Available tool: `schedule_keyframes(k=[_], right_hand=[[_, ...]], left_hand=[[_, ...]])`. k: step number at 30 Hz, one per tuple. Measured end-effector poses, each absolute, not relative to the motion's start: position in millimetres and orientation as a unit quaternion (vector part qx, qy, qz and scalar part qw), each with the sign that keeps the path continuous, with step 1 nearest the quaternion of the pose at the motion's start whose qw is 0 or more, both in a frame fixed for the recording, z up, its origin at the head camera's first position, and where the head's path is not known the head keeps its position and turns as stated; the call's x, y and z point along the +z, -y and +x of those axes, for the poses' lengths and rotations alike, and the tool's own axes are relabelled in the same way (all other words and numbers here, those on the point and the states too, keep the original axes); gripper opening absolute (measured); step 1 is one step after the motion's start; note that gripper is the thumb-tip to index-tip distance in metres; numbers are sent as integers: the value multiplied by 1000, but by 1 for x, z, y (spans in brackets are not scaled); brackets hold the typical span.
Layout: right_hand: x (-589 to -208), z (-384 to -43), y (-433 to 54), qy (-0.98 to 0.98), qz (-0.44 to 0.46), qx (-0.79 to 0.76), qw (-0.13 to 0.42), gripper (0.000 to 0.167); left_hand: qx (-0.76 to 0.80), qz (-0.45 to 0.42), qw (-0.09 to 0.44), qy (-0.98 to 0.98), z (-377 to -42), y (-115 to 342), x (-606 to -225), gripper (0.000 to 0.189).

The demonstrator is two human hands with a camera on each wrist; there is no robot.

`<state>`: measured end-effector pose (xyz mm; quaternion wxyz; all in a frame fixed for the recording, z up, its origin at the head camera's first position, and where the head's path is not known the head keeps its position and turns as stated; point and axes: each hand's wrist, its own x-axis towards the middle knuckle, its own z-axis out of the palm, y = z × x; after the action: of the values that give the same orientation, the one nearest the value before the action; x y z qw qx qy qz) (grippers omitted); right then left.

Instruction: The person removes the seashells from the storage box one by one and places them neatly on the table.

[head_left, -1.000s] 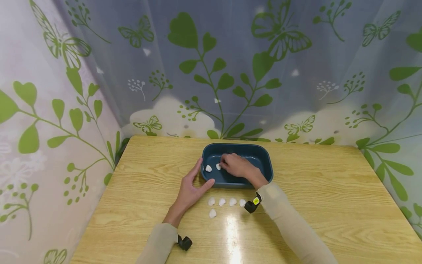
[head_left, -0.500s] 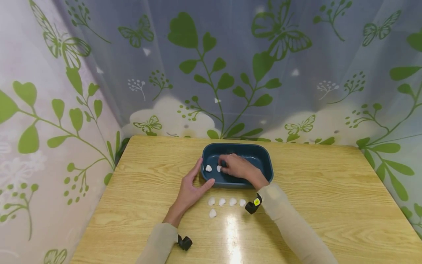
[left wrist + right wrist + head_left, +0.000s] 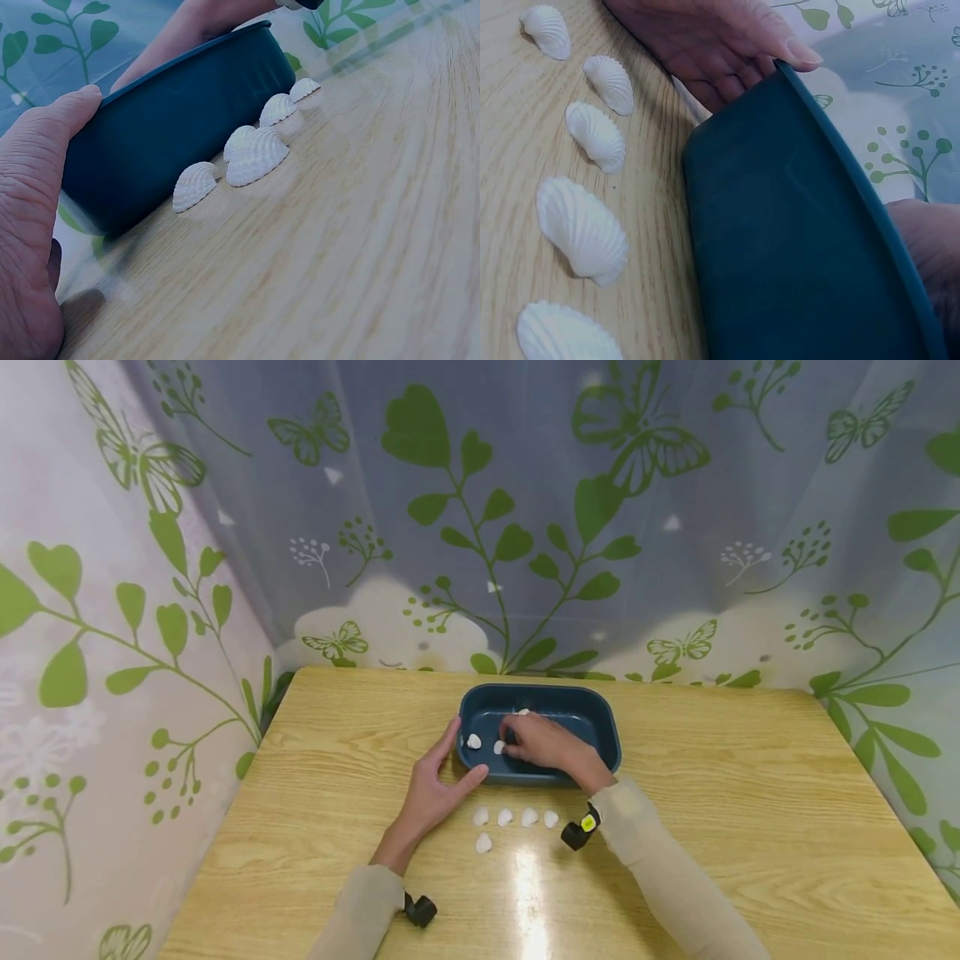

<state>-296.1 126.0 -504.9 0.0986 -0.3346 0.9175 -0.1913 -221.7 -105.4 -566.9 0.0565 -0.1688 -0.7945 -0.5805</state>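
A dark blue rectangular basin (image 3: 540, 779) stands on the wooden table. My left hand (image 3: 431, 793) holds its left end, thumb at the near rim and fingers along the left side. Inside the basin, my right hand (image 3: 543, 743) reaches down with curled fingers and pinches a small white seashell (image 3: 499, 747) at the thumb and index fingertips. Another white shell (image 3: 474, 742) lies near the basin's left wall, and part of one more shell (image 3: 524, 712) shows behind the right hand. The basin's wall hides the right fingers in both wrist views.
In front of the basin several ribbed white shells (image 3: 529, 817) form a row on the table (image 3: 315, 827). A single shell (image 3: 483, 843) lies nearer, below the row's left end. Behind the table hangs a leaf-patterned curtain (image 3: 525, 568).
My right hand and the shell at its fingertips have shifted slightly toward me, and a shell behind the hand shows more. The left hand stays at the basin.
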Motion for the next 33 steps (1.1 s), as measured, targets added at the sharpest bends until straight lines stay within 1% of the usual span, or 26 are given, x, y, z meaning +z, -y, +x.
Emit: schedule_keyframes(k=[5, 12, 24, 33], right_hand=[[-506, -293, -126, -915, -333, -198, 113, 18], [-506, -291, -128, -913, -334, -198, 125, 15], [-503, -287, -137, -902, -336, -232, 139, 18], [-485, -272, -143, -895, -331, -266, 135, 19]], left_hand=[[-583, -169, 58, 793, -222, 105, -567, 87], [-582, -168, 58, 793, -222, 104, -567, 87], [-578, -168, 57, 797, -222, 106, -569, 88], [-577, -164, 55, 798, -219, 106, -568, 87]])
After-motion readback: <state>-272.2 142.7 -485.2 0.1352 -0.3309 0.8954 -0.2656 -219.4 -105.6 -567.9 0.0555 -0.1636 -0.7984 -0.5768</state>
